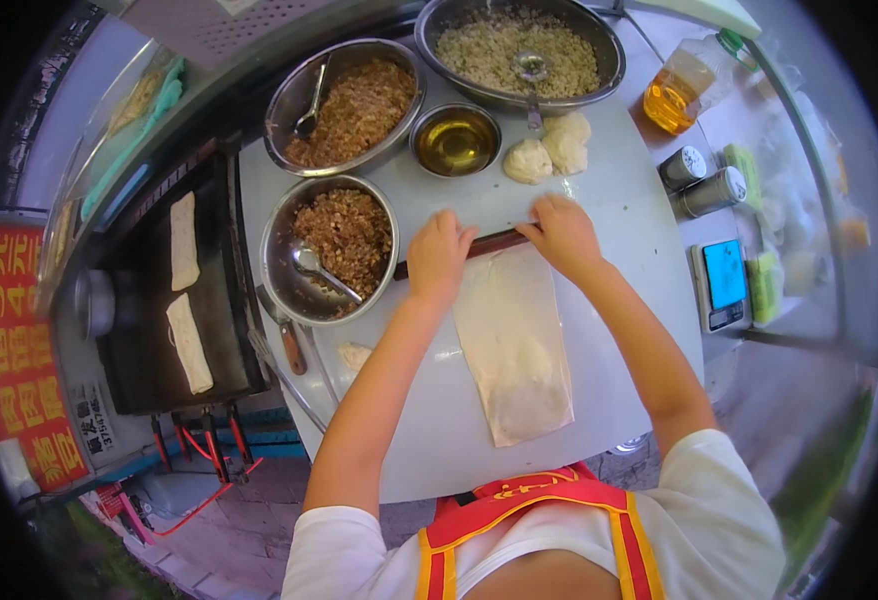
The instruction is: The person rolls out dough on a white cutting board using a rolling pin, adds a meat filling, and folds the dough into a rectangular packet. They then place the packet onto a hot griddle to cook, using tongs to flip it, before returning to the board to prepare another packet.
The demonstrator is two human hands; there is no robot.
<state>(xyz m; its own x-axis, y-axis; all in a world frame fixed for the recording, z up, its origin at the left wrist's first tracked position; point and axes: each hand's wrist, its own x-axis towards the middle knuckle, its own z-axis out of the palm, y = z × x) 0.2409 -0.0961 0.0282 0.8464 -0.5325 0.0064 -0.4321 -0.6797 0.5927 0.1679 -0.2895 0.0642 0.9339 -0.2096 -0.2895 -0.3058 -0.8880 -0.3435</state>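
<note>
A long, thin sheet of rolled dough [515,345] lies on the pale worktop [424,442], stretching towards the red apron. Across its far end is a dark reddish-brown rolling pin [495,243]. My left hand [440,251] is on the pin's left part, its fingers bent over it. On the pin's right end rests my right hand [560,231], fingers curled and thumb against the wood. Two dough lumps [527,161] sit just beyond my right hand. A steel bowl of brown minced filling [345,247] with a spoon stands left of my left hand.
Beyond are a bowl of oil [457,142], a bowl of meat filling [356,112] and a large bowl of pale chopped filling [521,56]. Left is a griddle [139,330] with two dough strips [189,345]. A knife [293,346] and tongs lie nearby; a scale [722,285] stands right.
</note>
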